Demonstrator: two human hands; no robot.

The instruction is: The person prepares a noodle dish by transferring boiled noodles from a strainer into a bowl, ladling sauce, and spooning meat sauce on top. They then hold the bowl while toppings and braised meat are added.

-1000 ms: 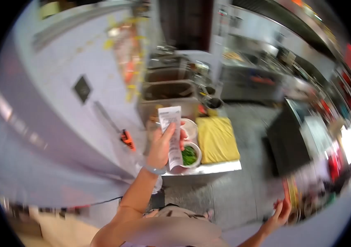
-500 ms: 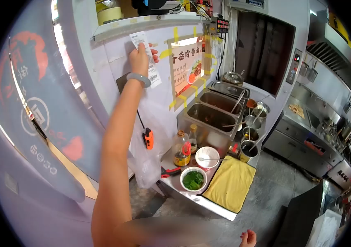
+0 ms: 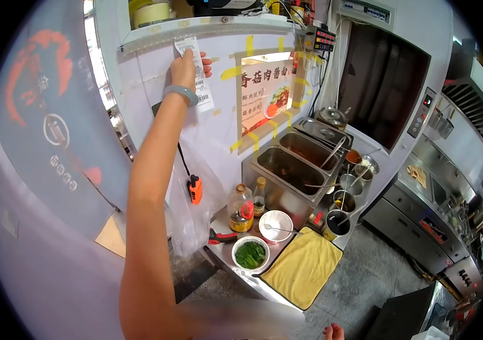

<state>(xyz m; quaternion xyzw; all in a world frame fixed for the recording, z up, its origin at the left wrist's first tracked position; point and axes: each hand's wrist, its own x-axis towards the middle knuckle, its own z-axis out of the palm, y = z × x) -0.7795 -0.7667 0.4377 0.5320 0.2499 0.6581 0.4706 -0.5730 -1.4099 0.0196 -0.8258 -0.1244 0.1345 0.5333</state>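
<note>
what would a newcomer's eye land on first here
Probably the left hand, raised just below the shelf with a printed paper slip. Next, the yellow cloth on the counter, beside a bowl of greens, and the food poster taped to the wall.

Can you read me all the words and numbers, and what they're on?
"香菇肉酱面": poster; smaller lines too blurred.
"3", seemingly: control panel.
Paper slip: print too small.
Blue-grey panel: characters too blurred.
Black box: red display too small.
Other labels: too small.
</note>
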